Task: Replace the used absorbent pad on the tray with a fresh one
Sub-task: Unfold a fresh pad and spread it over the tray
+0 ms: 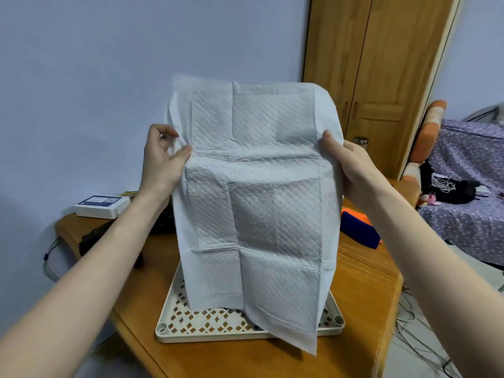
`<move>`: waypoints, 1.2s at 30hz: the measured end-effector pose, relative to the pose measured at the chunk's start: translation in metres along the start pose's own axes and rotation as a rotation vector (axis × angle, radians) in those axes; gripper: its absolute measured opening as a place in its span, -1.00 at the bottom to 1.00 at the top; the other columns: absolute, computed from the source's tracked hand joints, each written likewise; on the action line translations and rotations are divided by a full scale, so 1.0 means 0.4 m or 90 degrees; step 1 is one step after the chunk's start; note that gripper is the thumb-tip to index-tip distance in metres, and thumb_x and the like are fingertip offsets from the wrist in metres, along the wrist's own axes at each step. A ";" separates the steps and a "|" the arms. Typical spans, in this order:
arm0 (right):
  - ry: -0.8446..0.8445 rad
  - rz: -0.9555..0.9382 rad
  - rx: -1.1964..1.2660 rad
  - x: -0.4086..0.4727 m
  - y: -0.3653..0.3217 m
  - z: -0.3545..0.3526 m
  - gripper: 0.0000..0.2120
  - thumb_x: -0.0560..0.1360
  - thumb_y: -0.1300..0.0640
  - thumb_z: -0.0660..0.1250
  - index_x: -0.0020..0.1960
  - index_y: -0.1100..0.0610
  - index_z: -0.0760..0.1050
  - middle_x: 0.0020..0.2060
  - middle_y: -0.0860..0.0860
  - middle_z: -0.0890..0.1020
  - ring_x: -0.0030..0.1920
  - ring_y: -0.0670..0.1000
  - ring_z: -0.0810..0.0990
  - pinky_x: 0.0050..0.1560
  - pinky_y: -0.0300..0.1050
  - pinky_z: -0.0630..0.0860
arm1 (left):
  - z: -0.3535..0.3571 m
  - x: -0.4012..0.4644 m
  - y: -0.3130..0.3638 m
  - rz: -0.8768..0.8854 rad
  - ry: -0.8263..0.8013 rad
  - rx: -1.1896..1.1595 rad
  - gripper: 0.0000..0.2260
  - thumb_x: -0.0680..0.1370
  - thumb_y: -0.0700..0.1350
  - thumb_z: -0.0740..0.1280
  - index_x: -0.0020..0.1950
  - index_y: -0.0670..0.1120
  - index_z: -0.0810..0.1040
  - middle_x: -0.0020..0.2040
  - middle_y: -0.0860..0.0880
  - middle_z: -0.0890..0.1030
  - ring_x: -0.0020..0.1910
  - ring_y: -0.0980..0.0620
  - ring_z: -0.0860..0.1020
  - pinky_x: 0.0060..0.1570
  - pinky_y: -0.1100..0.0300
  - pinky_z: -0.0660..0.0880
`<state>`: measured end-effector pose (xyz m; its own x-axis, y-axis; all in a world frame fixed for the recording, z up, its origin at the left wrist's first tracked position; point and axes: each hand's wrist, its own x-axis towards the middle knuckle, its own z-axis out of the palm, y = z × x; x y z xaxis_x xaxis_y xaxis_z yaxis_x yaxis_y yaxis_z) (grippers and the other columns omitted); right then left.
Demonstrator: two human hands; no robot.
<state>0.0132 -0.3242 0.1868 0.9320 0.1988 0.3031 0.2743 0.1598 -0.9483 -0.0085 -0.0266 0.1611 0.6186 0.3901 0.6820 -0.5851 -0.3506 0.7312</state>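
Observation:
A white quilted absorbent pad (253,203) hangs unfolded in the air, creased into squares. My left hand (163,159) pinches its left edge and my right hand (351,170) grips its right edge, both at mid height. Its lower end droops over a cream tray (218,332) with a lattice-patterned floor, which lies on the wooden table (354,336). The pad hides most of the tray's inside.
A white box (102,206) sits at the table's far left. A dark object (92,241) lies behind my left forearm. A blue and orange item (360,230) rests right of the pad. Wooden doors (376,64) stand behind; a purple-covered bed (469,186) is at right. Cables (417,328) trail on the floor.

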 end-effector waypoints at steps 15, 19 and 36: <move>0.132 -0.132 -0.078 0.026 -0.010 -0.007 -0.78 0.46 0.27 0.39 0.10 0.21 0.57 -0.07 0.03 0.68 -0.09 -0.02 0.66 -0.09 -0.18 0.60 | 0.004 -0.021 -0.004 -0.005 -0.025 0.095 -0.60 0.46 -0.36 0.35 0.14 -0.05 0.25 0.16 -0.01 0.36 0.09 0.28 0.38 0.06 0.40 0.36; 0.175 -0.292 -0.284 0.043 -0.025 -0.004 -0.90 0.43 0.27 0.35 -0.06 0.27 0.53 -0.17 0.16 0.63 -0.17 -0.03 0.54 -0.13 -0.10 0.50 | 0.009 -0.031 0.000 -0.051 -0.023 0.238 -0.50 0.43 -0.29 0.37 0.31 -0.12 0.26 0.32 -0.10 0.26 0.17 0.07 0.43 0.17 0.24 0.41; -0.159 -0.418 -0.615 -0.006 -0.011 0.146 -0.82 0.36 0.24 0.42 -0.06 0.14 0.50 -0.37 -0.05 0.52 -0.30 0.00 0.43 -0.30 -0.08 0.30 | 0.091 -0.034 0.213 0.309 -0.299 0.494 -0.67 0.48 0.27 0.23 0.09 0.13 0.59 0.03 0.10 0.66 0.06 0.02 0.57 0.03 0.09 0.45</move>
<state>-0.0039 -0.2689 0.1958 0.5049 0.5504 0.6650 0.8454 -0.4707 -0.2523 -0.0475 -0.0926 0.2145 0.6460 -0.2543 0.7197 -0.4295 -0.9005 0.0674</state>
